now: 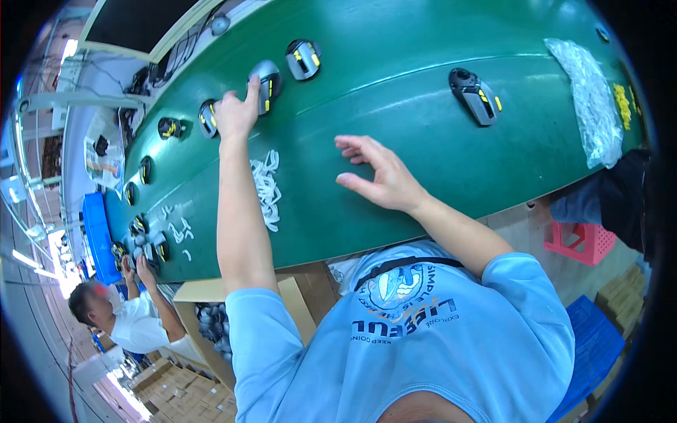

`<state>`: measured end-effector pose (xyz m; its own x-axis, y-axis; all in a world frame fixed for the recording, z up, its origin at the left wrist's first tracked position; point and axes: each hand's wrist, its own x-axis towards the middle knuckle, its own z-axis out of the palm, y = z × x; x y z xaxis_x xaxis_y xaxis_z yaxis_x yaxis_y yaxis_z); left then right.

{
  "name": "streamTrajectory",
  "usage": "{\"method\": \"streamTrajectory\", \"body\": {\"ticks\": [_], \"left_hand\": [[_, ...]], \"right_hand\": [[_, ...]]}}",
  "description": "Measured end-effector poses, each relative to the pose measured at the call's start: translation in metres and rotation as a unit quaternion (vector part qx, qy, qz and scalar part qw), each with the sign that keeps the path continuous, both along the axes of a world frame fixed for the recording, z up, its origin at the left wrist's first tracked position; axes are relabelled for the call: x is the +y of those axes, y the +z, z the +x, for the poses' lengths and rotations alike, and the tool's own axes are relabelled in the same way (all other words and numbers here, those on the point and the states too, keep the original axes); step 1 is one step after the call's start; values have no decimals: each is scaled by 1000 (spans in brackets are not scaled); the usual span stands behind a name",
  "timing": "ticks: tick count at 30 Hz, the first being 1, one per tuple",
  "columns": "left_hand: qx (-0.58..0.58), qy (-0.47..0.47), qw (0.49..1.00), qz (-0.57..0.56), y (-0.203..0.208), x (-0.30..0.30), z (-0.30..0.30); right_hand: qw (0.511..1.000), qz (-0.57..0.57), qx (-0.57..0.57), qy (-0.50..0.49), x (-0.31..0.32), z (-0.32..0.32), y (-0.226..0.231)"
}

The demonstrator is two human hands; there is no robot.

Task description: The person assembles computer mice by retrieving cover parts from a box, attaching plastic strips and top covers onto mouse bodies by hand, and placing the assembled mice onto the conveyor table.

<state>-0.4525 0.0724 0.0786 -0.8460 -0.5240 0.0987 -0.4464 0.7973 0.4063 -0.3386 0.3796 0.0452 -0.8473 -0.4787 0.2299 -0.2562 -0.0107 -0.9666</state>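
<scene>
Beyond the white strips (264, 182), the spread left hand (236, 116), hold unclear, is crowding two gadgets (269, 86), risking knocks; right of the strips, the half-open right hand (386, 180) is hovering empty.

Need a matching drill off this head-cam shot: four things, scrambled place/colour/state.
Things
1. Left hand
2. Right hand
3. Stool
4. Clear plastic

Descriptions
A. Pink
B. Crumpled, toward the right end of the green table
C. Among gray-and-yellow devices
D. Fingers spread, nothing in its grasp, away from the devices

Pairs: 1-C, 2-D, 3-A, 4-B
</scene>
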Motion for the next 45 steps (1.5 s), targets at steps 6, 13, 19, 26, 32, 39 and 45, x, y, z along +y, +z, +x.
{"method": "streamTrajectory", "body": {"ticks": [6,13,19,26,32,39,45], "left_hand": [[42,-130,975,-177,-31,43,-59],[-63,-159,974,-151,-45,68,-86],[117,-126,714,679,41,56,6],[291,-115,454,835,34,5,245],[282,-4,486,827,-8,34,325],[263,-47,569,778,-18,55,318],[209,-47,873,439,-1,96,261]], "right_hand": [[991,-5,131,15,-11,-5,-14],[995,-15,82,61,-13,-7,-9],[996,23,83,31,11,-15,-9],[963,114,202,140,-57,-36,4],[917,215,311,128,-129,-58,-12],[910,208,337,122,-121,-63,-13],[947,72,258,180,-64,-43,40]]}}
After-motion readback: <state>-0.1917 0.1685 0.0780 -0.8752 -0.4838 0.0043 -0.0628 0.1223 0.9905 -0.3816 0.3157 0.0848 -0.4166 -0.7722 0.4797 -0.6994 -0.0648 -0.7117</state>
